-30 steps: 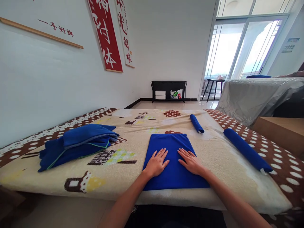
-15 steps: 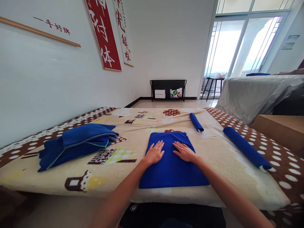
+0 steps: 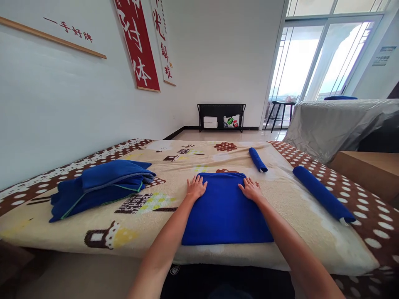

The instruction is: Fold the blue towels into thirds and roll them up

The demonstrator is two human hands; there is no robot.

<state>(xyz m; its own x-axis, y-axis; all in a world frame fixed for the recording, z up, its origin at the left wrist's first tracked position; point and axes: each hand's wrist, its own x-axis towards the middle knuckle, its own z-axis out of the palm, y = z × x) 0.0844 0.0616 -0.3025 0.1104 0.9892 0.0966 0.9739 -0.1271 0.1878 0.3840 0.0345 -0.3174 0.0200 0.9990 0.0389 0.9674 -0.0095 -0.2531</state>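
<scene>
A blue cloth, folded into a flat rectangle, lies at the near edge of the patterned blanket. Over its far left corner rests my left hand, fingers spread and holding nothing. My right hand lies flat at the far right corner, fingers apart, partly on the cloth and partly on the blanket. The cloth's surface between both hands looks smooth, with a slight ripple along its far edge.
To the left is a loose pile of blue cloths. Two rolled blue cloths lie to the right, a short one and a longer one. Beyond the right edge stand a cardboard box and a plastic-covered surface.
Both hands have moved apart, from the middle of the blue cloth outward and slightly away to its far corners. The cloth has stayed in place.
</scene>
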